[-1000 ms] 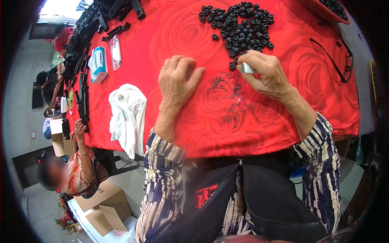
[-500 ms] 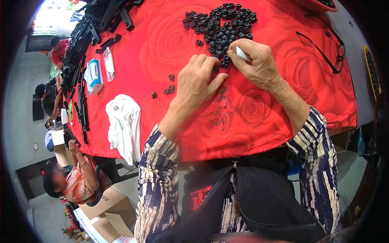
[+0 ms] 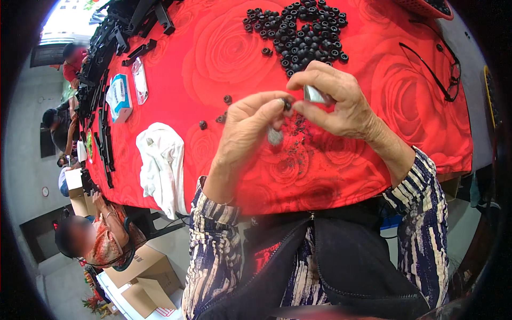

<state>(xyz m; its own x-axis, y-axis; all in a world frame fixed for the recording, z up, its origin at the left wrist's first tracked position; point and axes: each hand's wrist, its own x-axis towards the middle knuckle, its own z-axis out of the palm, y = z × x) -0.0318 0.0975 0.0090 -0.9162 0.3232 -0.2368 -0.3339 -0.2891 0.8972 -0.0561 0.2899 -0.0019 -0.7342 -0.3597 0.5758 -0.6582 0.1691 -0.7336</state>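
Note:
My left hand (image 3: 242,125) pinches a small black ring-shaped part (image 3: 287,104) between thumb and forefinger. Close beside it, my right hand (image 3: 341,101) is closed around a silvery metal tool (image 3: 316,95); its exact kind is hidden by the fingers. A blurred grey patch (image 3: 274,136) shows under my left hand, and I cannot make out what it is. Just beyond my hands lies a pile of the same black round parts (image 3: 309,37). A few loose parts (image 3: 203,125) sit left of my left hand. Dark crumbs (image 3: 298,141) are scattered on the red cloth below the hands.
The red rose-patterned tablecloth (image 3: 213,58) covers the table. Left stand a white cloth (image 3: 161,165), a blue tissue pack (image 3: 120,98) and long black pieces (image 3: 106,133). Eyeglasses (image 3: 450,88) and a red basket (image 3: 426,8) lie right. Other people sit along the left side.
My left hand has drawn back from the pile's near edge and now shows a black part in its pinch. My right hand has shifted slightly nearer to me, fingers spread wider around the tool.

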